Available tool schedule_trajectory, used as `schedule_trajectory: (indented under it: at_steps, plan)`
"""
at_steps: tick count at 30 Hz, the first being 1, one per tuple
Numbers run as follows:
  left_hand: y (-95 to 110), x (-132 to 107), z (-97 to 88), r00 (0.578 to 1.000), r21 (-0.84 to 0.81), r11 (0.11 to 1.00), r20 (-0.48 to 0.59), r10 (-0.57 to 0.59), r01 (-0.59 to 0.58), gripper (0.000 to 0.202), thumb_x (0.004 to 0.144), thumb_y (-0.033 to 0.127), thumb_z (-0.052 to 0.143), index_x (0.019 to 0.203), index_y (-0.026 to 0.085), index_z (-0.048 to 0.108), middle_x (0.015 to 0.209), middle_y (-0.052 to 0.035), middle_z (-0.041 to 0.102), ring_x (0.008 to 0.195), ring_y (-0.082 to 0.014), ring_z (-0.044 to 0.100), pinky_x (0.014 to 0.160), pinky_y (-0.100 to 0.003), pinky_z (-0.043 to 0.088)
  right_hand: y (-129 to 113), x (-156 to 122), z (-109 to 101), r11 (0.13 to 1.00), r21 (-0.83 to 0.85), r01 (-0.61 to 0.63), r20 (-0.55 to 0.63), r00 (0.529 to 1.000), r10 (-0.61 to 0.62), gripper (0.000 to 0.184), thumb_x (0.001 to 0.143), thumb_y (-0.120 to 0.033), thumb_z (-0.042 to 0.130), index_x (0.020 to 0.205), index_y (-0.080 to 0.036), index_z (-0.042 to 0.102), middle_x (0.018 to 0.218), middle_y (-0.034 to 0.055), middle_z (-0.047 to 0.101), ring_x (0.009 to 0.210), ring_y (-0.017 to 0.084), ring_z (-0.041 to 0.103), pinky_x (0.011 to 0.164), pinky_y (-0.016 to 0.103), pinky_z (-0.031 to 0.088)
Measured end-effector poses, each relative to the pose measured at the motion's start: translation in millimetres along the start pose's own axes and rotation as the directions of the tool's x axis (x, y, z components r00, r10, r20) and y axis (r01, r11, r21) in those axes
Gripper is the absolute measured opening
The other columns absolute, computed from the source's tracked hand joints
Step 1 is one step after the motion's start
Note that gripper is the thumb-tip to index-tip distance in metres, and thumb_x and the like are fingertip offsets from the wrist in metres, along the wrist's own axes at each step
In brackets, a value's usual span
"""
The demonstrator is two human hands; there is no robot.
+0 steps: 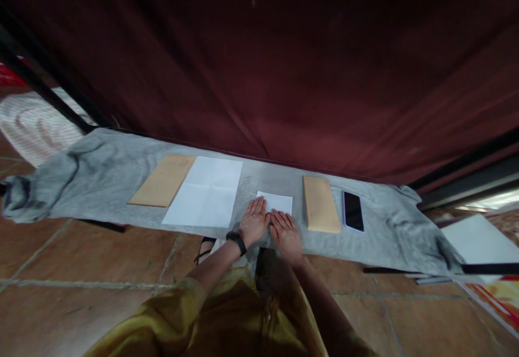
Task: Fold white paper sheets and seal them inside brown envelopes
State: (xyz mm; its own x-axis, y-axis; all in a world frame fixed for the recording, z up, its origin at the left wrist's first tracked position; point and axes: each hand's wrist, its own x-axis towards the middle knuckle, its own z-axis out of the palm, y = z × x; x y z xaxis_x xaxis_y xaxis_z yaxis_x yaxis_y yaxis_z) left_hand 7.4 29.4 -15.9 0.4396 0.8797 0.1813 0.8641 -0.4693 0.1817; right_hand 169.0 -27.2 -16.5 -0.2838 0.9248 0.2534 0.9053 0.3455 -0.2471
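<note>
A small folded white paper [278, 202] lies on a grey cloth [113, 173] spread over a low surface. My left hand [254, 220], with a dark band at the wrist, lies flat on the paper's near left part, fingers stretched out. My right hand [286, 230] rests flat beside it on the paper's near edge, fingers also stretched out. The two hands almost touch. Neither hand holds anything.
To the left lie a large creased white sheet [205, 191] and a brown envelope [163, 180]. To the right lie another brown envelope [320, 204] and a dark phone [353, 211]. A maroon curtain [284, 65] hangs behind. Tiled floor [81, 286] is in front.
</note>
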Motion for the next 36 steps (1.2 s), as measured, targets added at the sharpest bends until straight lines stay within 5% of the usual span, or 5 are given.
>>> schedule_trajectory:
  at_steps: [8, 16, 21, 27, 36]
  plan:
    - [-8.7, 20.4, 3.8, 0.999, 0.011, 1.000, 0.033, -0.030, 0.030, 0.056, 0.101, 0.029, 0.033, 0.148, 0.000, 0.041, 0.158, -0.0218, 0.039, 0.151, -0.0273, 0.030, 0.125, -0.043, 0.023, 1.3, 0.6, 2.6, 0.999, 0.031, 0.017, -0.036, 0.999, -0.016, 0.043, 0.106, -0.030, 0.040, 0.147, -0.022, 0.052, 0.150, 0.0057, 0.053, 0.141, 0.023, 0.047, 0.121, 0.047, 0.032]
    - [-8.3, 0.0, 4.7, 0.997, -0.029, 0.997, -0.018, 0.073, -0.073, 0.047, 0.103, 0.026, 0.034, 0.143, 0.010, 0.051, 0.154, -0.0156, 0.047, 0.148, -0.0251, 0.037, 0.123, -0.045, 0.031, 4.6, 4.0, 3.8, 0.991, 0.128, -0.038, -0.059, 0.997, 0.046, 0.042, 0.106, -0.027, 0.036, 0.144, -0.021, 0.054, 0.144, 0.0082, 0.059, 0.138, 0.022, 0.051, 0.119, 0.048, 0.036]
    - [-11.6, -1.6, 8.2, 0.994, -0.041, 0.995, -0.062, 0.088, -0.091, 0.048, 0.099, 0.022, 0.037, 0.144, 0.009, 0.051, 0.155, -0.0163, 0.047, 0.148, -0.0257, 0.037, 0.123, -0.045, 0.032, 3.5, 32.6, 9.3, 0.983, 0.167, -0.077, -0.056, 0.995, 0.087, 0.042, 0.104, -0.025, 0.039, 0.142, -0.020, 0.057, 0.142, 0.0109, 0.061, 0.134, 0.022, 0.054, 0.115, 0.046, 0.044]
    - [-13.7, 0.8, 11.7, 0.992, -0.060, 0.994, -0.089, 0.089, -0.095, 0.053, 0.099, 0.024, 0.036, 0.146, 0.005, 0.048, 0.154, -0.0176, 0.048, 0.147, -0.0258, 0.038, 0.122, -0.045, 0.033, 6.3, 62.5, 16.2, 0.990, 0.123, -0.069, -0.011, 0.997, 0.071, 0.043, 0.105, -0.026, 0.039, 0.143, -0.016, 0.056, 0.149, 0.0102, 0.054, 0.140, 0.022, 0.048, 0.122, 0.044, 0.035]
    - [-11.9, 3.0, 6.6, 0.992, -0.068, 0.993, -0.088, 0.095, -0.101, 0.051, 0.101, 0.030, 0.035, 0.144, 0.009, 0.052, 0.154, -0.0179, 0.048, 0.146, -0.0287, 0.041, 0.120, -0.050, 0.035, 30.3, 57.8, 8.2, 0.995, 0.048, -0.086, 0.007, 0.996, 0.086, 0.045, 0.105, -0.035, 0.043, 0.147, -0.019, 0.051, 0.156, 0.0079, 0.046, 0.145, 0.022, 0.042, 0.123, 0.043, 0.030]
